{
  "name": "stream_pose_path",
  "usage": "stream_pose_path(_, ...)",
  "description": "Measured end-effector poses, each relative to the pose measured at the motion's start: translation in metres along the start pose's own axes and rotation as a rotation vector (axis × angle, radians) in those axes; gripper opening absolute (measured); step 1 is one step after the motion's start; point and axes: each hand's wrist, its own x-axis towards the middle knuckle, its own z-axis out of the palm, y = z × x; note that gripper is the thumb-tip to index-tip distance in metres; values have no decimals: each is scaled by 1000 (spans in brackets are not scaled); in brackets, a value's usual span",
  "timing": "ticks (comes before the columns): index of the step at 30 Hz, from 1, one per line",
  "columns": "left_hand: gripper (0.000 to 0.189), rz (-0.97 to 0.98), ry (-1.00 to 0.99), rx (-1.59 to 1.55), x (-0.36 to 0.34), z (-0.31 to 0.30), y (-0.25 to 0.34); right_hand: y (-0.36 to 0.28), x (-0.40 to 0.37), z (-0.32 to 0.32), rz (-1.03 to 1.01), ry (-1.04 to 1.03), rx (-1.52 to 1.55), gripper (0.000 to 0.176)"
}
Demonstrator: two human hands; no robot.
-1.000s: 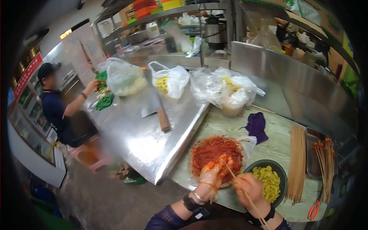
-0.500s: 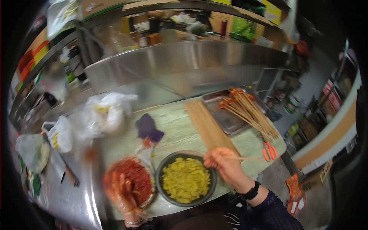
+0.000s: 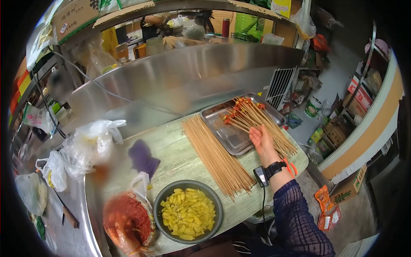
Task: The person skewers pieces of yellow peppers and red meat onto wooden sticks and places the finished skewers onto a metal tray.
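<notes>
My left hand [image 3: 124,235], in a clear plastic glove, rests in a bowl of red chopped raw meat [image 3: 139,214]; its fingers are blurred and partly sunk in the meat. My right hand [image 3: 262,140] is bare, with fingers stretched out beside the loaded skewers [image 3: 261,122]. These bamboo sticks have red and yellowish bits at their tips and lie across a metal tray [image 3: 233,147]. Between the hands stands a grey bowl [image 3: 159,214] of yellow-green cut pieces [image 3: 188,214] that look like pickled peppers. Plain bamboo skewers [image 3: 218,158] lie in a row left of the tray.
A purple cloth-like piece [image 3: 142,157] lies on the green board. White plastic bags [image 3: 94,143] and a knife [image 3: 69,217] are at left. Orange-handled scissors [image 3: 292,167] show partly behind my right wrist. A steel panel [image 3: 184,77] rises at the back.
My right hand has moved from beside the pepper bowl, where it held a skewer, up and away to the tray's skewers, and its fingers have straightened. My left hand stays at the meat.
</notes>
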Motion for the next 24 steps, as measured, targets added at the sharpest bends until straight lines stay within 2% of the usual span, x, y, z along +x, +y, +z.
stream_pose_path(3, 41, -35, -40, -47, -5, 13, 10, 2, -27, 1, 207, -276, -218, 27)
stream_pose_path(6, 40, -41, -107, -30, -4, 5, 8, 16, -66, 26, 142, -445, -624, 22)
stream_pose_path(7, 39, -47, -109, -15, -2, 2, 6, 23, -68, 30, 77, -508, -734, 20)
stream_pose_path(10, 38, -18, -116, -13, -3, 2, 4, 50, -73, 49, -582, -588, -1370, 22)
stream_pose_path(11, 37, -15, -109, -31, -2, 0, 1, 54, -80, 59, -716, -589, -1575, 24)
stream_pose_path(14, 39, -7, -70, -89, -2, -3, -3, 79, -84, 75, -626, -581, -2021, 23)
stream_pose_path(16, 42, -2, -23, -141, -4, 7, 0, 78, -81, 82, -585, -560, -2022, 18)
stream_pose_path(18, 39, -20, -69, -169, 0, -3, -4, 71, -80, 84, -528, -549, -1963, 14)
stream_pose_path(21, 37, -3, -56, -117, -3, -12, -3, 66, -78, 77, -520, -534, -1815, 19)
stream_pose_path(22, 37, 1, -67, -102, -3, -2, 0, 77, -65, 66, -591, -493, -1829, 17)
stream_pose_path(23, 35, -69, 139, 86, -7, 17, 11, 86, -54, 55, -667, -413, -1858, 17)
stream_pose_path(24, 35, -103, 61, 43, -23, -17, 3, 86, -56, 49, -758, -449, -1847, 17)
